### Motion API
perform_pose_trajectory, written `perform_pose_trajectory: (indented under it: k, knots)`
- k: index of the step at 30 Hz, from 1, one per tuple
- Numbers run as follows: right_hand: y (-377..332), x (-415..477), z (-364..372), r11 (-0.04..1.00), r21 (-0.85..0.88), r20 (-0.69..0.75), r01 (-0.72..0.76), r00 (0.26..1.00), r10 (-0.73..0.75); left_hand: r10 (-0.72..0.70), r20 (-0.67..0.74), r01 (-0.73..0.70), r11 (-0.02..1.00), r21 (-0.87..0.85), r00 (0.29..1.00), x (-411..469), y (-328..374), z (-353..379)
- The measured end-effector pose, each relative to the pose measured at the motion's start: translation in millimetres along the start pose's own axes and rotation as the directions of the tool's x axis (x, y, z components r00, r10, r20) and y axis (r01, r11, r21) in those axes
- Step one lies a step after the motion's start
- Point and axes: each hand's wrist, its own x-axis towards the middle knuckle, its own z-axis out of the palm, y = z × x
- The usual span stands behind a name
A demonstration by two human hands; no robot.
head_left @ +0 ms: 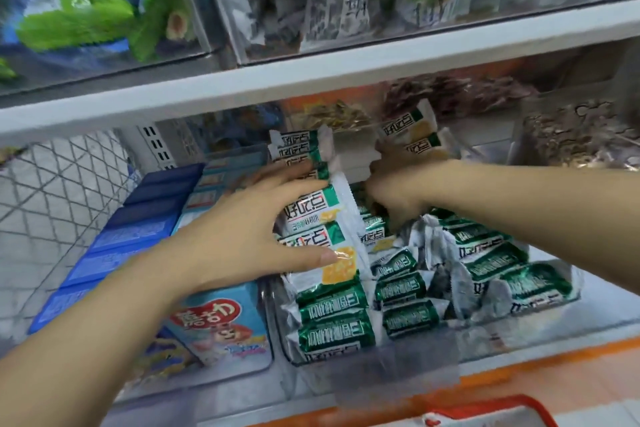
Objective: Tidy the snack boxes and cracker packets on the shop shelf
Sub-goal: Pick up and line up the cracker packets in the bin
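Note:
Green-and-white cracker packets (332,315) fill a clear bin on the lower shelf, some lined up at the left and others (485,263) lying jumbled at the right. My left hand (249,232) presses flat, fingers spread, against the side of an upright row of these packets (311,218). My right hand (398,198) reaches deep into the middle of the bin, its fingers curled among packets and partly hidden; two packets (412,139) stand just behind it. Light blue snack boxes (221,319) and dark blue boxes (138,232) sit in rows left of the bin.
A white shelf board (311,87) runs just above my hands, carrying clear bins of green and grey bags (332,7). Bins of nuts or seeds (571,135) stand at the back right. A wire mesh panel (52,191) closes the left side. A red-rimmed basket (502,412) sits below.

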Motion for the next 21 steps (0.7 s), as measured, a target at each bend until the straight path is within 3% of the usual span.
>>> perform_pose_trajectory:
  k: [5,10,13,21]
  knots:
    - [7,-11,-5,0.993,0.12,-0.063,0.021,0.998,-0.013,-0.016,0.011,0.016,1.0,0.0,1.0,-2,3,-1]
    - [17,-18,-4,0.885,0.463,-0.142,0.043,0.99,0.026,-0.034,0.023,0.033,0.999,0.037,0.999,-4,7,-2]
    - [20,-27,-9,0.885,0.465,-0.183,0.022,0.98,0.072,-0.044,0.032,0.042,0.998,0.05,0.999,-4,10,-4]
    - [13,-70,-31,0.736,0.676,-0.391,0.003,0.85,0.355,-0.107,0.081,0.098,0.989,0.107,0.991,-7,22,-12]
